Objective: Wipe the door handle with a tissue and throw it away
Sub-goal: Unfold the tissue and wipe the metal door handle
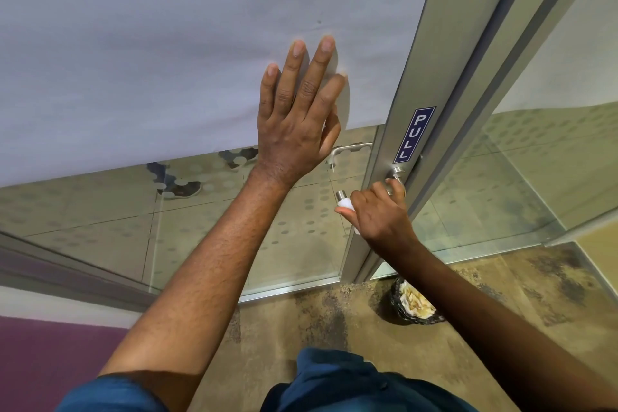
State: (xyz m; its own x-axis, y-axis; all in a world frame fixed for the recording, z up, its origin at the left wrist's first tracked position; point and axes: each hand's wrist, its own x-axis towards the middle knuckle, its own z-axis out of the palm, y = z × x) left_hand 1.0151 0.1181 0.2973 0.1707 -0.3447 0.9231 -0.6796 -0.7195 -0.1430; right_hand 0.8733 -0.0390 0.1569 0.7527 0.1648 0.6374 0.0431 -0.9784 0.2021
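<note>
A silver lever door handle [396, 173] is fixed to the grey metal door stile, just below a blue PULL sign [414, 134]. My right hand [381, 216] is wrapped around the handle's bar with a white tissue [346, 203] pressed between the fingers and the metal; only the bar's round end and a bit of tissue stick out on the left. My left hand [297, 117] lies flat, fingers spread, on the frosted glass door panel [167, 43] above and left of the handle.
A dark wire waste basket [413, 303] holding crumpled paper stands on the mottled brown floor by the foot of the door frame. A second handle [349, 150] shows through the glass. Glass partitions run left and right.
</note>
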